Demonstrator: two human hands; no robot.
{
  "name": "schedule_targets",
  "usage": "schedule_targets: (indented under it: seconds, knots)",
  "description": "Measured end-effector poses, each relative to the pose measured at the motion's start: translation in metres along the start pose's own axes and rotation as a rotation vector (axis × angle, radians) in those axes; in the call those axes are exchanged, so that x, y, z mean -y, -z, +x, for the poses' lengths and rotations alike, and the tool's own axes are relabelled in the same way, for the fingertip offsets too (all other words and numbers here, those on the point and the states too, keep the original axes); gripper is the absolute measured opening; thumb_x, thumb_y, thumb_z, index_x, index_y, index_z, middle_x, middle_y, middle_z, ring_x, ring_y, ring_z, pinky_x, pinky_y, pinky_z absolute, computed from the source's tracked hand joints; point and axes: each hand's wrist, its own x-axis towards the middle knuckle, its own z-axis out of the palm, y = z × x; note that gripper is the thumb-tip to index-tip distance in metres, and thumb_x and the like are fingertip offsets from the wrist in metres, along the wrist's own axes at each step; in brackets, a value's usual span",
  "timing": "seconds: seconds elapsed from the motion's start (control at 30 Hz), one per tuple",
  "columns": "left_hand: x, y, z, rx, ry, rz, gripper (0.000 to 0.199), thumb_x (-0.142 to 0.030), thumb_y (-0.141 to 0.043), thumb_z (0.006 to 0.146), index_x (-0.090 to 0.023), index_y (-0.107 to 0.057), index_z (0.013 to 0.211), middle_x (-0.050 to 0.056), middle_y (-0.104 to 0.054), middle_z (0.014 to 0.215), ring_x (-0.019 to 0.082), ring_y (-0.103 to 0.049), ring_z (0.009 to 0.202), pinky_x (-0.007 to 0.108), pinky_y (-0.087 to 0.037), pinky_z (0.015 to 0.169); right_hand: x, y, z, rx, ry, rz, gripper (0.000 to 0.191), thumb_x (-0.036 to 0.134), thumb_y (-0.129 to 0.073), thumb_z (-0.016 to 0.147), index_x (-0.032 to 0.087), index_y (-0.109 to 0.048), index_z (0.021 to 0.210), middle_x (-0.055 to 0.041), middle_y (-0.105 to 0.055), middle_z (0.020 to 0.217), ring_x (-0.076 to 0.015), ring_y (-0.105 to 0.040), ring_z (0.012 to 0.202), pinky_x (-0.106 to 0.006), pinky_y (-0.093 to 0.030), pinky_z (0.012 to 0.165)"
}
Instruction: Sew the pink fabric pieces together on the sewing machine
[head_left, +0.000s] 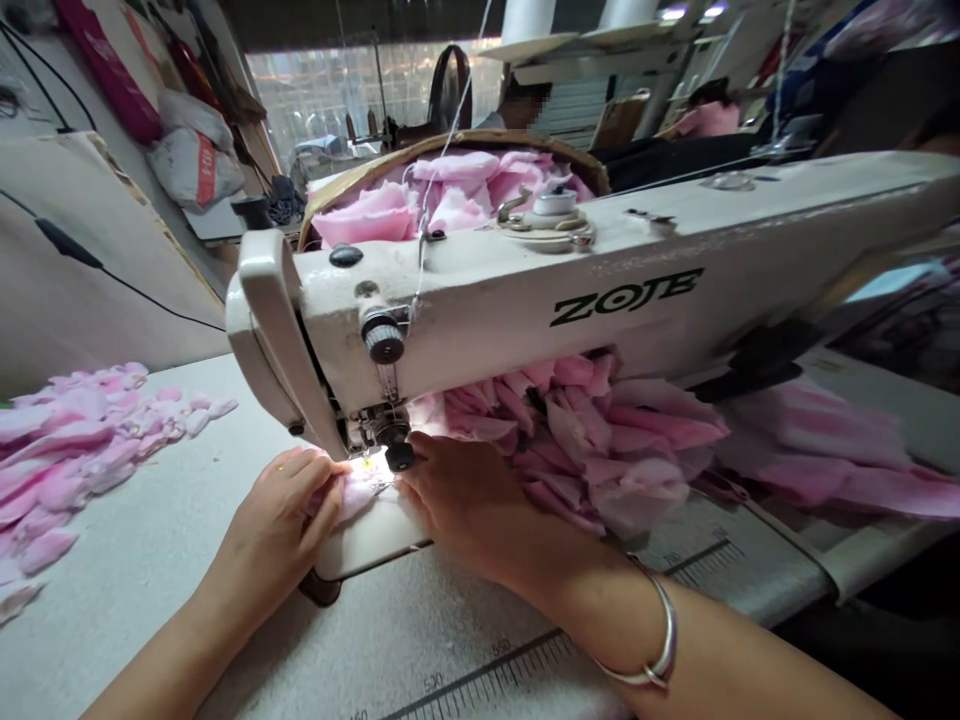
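A small pink fabric piece (355, 500) lies under the lit needle area of a white sewing machine (480, 290). My left hand (289, 500) pinches the fabric's left edge, thumb and fingers together. On the other side of the needle, my right hand (457, 490) is closed at the fabric, close to the black presser-foot knob (400, 457). Its fingertips are partly hidden by the machine head, and a thin dark pointed thing shows beside them. A silver bangle (664, 640) sits on my right wrist.
Pink fabric pieces (600, 430) are heaped beneath the machine arm, and more pink pieces (75, 450) lie at the left. Behind the machine stands a basket (600, 172) full of pink cloth. A ruler scale (495, 675) runs along the table's front. People sit in the background.
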Motion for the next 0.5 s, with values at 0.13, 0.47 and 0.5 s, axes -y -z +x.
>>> schedule_targets:
  seconds: [0.13, 0.47, 0.5]
  knots:
    - [0.002, -0.007, 0.004, -0.036, 0.041, 0.094, 0.022, -0.038, -0.045, 0.092, -0.020, -0.056, 0.086, 0.002, -0.058, 0.074, 0.018, -0.053, 0.070, 0.032, -0.044, 0.065, 0.002, -0.005, -0.003, -0.034, 0.100, -0.040, 0.017, 0.011, -0.053, 0.082, 0.023, -0.063, 0.089, -0.0052, -0.067, 0.086, -0.0194, -0.059, 0.067, -0.032, -0.037, 0.050]
    - [-0.009, -0.011, 0.003, -0.103, -0.160, 0.400, 0.019, -0.024, -0.043, 0.091, -0.020, -0.057, 0.079, 0.001, -0.055, 0.069, 0.018, -0.054, 0.068, 0.040, -0.044, 0.081, 0.014, 0.002, -0.009, 0.048, 0.143, -0.039, 0.027, -0.001, -0.048, 0.074, 0.017, -0.061, 0.089, -0.0072, -0.064, 0.077, -0.0187, -0.058, 0.065, -0.031, -0.039, 0.050]
    - [-0.009, -0.011, 0.002, -0.100, -0.172, 0.405, 0.018, -0.024, -0.043, 0.091, -0.020, -0.058, 0.081, 0.001, -0.055, 0.070, 0.019, -0.054, 0.070, 0.041, -0.043, 0.083, 0.014, 0.003, -0.008, 0.057, 0.152, -0.034, 0.026, -0.001, -0.049, 0.074, 0.017, -0.061, 0.089, -0.0072, -0.063, 0.076, -0.0187, -0.058, 0.065, -0.031, -0.038, 0.049]
